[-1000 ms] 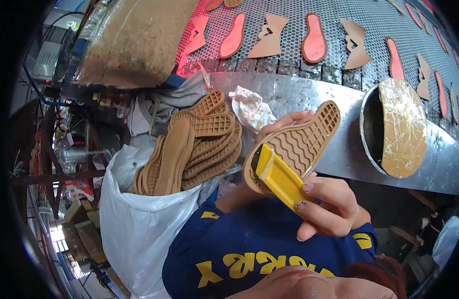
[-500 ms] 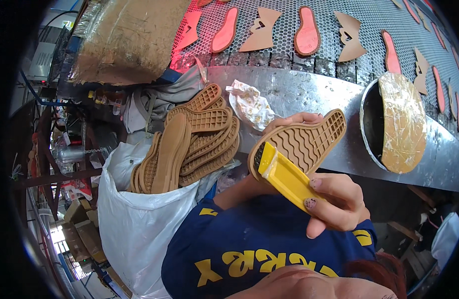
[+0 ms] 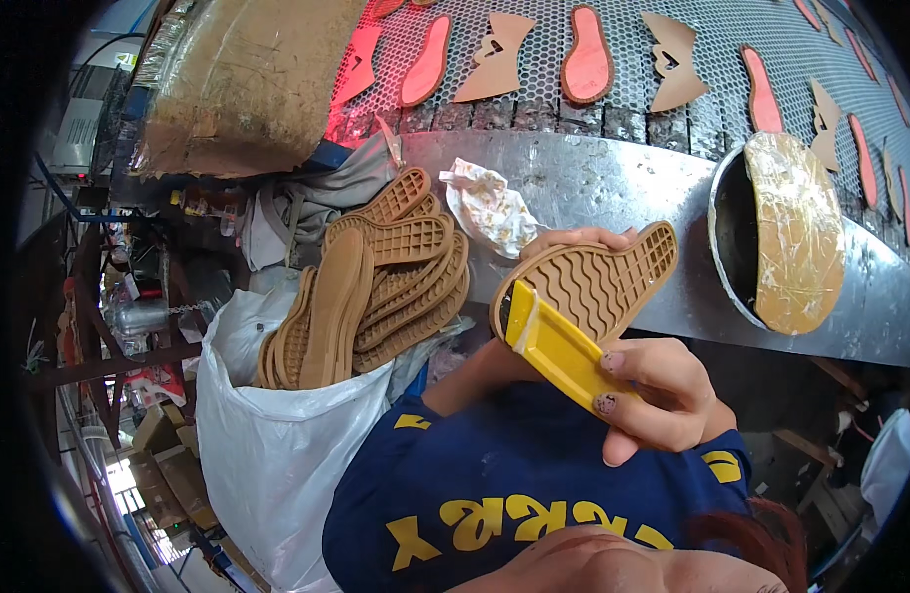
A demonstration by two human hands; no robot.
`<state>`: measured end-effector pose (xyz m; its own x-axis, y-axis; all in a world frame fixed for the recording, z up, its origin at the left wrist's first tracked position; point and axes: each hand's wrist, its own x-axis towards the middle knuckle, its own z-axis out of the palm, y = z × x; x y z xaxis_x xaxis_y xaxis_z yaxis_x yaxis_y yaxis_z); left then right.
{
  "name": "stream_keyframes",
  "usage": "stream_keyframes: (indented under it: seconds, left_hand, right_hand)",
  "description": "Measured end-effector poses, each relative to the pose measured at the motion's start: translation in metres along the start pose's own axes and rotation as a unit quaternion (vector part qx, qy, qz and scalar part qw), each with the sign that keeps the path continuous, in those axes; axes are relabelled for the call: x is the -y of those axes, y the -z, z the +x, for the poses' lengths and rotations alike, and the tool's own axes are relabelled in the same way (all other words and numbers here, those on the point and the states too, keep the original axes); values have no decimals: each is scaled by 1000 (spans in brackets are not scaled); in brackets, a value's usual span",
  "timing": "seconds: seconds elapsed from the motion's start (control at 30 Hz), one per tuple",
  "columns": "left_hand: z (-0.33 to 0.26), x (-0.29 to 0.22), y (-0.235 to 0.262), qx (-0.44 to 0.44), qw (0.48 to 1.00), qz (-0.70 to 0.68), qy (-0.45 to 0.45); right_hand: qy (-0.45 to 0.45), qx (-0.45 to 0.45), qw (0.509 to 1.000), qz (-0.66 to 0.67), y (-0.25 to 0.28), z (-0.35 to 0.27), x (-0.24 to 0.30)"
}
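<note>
A brown shoe sole (image 3: 598, 301) with a wavy and gridded tread lies tilted in my left hand (image 3: 574, 237), whose fingers curl over its far edge; the rest of that hand is behind the sole. My right hand (image 3: 662, 395) pinches the yellow handle of a flat brush (image 3: 569, 356) between thumb and fingers. The brush's dark bristles meet the sole's wide end, at its left edge. To the left, a stack of brown soles (image 3: 406, 277) fills the mouth of a white sack (image 3: 277, 435).
A round pot (image 3: 734, 237), half covered by a taped brown board (image 3: 796, 237), stands right on the metal ledge (image 3: 662, 188). Beyond runs a mesh conveyor (image 3: 544, 69) with red insoles and tan cut pieces. A crumpled cloth (image 3: 490, 208) and cardboard box (image 3: 248, 89) sit left.
The pieces on the mesh conveyor have shifted left. Both hands, the sole and the brush have moved only slightly; the brush still touches the sole's wide end.
</note>
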<state>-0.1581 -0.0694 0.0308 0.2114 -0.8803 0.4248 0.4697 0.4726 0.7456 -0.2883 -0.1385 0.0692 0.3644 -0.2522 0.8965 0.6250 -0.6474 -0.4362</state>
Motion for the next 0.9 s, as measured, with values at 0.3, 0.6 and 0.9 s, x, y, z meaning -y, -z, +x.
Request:
stream_keyframes:
  seconds: [0.3, 0.6, 0.9]
  left_hand:
    - [0, -10, -6, -144, 954, -174, 196]
    - [4, -25, -15, -209, 939, -149, 230]
    - [-3, -9, -4, -80, 988, -75, 104]
  right_hand:
    - [-75, 46, 992, 90, 19, -3, -6]
    - [-157, -59, 984, 51, 16, -6, -2]
    - [-153, 57, 982, 94, 15, 1, -12]
